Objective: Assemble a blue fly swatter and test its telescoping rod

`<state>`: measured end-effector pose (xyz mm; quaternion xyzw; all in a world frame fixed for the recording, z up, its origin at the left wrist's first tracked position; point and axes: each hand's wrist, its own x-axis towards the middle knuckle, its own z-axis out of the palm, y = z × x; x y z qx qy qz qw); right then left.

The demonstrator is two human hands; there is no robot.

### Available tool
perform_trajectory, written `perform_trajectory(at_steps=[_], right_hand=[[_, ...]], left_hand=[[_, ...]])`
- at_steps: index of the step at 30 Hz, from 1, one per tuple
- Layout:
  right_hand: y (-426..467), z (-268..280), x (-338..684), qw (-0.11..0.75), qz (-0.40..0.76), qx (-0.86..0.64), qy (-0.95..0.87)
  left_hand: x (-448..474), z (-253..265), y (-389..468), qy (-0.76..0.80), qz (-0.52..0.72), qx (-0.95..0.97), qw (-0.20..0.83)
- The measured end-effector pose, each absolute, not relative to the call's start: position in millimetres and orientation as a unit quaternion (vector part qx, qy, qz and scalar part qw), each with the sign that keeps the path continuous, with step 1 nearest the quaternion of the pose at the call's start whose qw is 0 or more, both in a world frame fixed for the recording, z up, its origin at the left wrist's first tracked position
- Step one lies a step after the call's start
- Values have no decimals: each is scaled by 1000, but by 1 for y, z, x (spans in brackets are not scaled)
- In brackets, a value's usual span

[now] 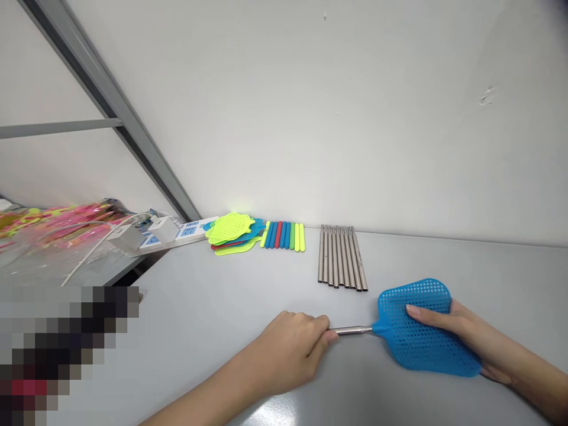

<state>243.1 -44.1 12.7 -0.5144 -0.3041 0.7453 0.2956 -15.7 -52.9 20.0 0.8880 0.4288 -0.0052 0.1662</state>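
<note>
My left hand (pixel 295 350) is wrapped round a silver metal rod (pixel 352 331), and its near end is hidden in the fist. The rod's far end meets the narrow neck of a blue mesh fly swatter head (pixel 415 349). On that head, my right hand (pixel 477 337) has its thumb on top and its fingers underneath. Beyond the hands lies a row of several metal rods (pixel 339 257), side by side. Left of them are several coloured plastic handle grips (pixel 284 235) in blue, red, green and yellow. A pile of fly swatter heads (pixel 233 228), mostly yellow, sits beside the grips.
Along the grey table's (pixel 199 307) back runs a pale wall (pixel 337 118). A power strip (pixel 181 238) with white plugs and cables lies at the left edge. Beyond it are clear plastic bags (pixel 75 228) of colourful items and a metal frame post (pixel 146 160). The lower left is pixelated.
</note>
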Motion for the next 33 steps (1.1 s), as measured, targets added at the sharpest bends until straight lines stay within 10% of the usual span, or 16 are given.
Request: perform_trajectory(at_steps=[33], right_hand=[[-35,-1,252,346,815,-413,-214]], left_hand=[[-29,33,-35,457,-9,860,226]])
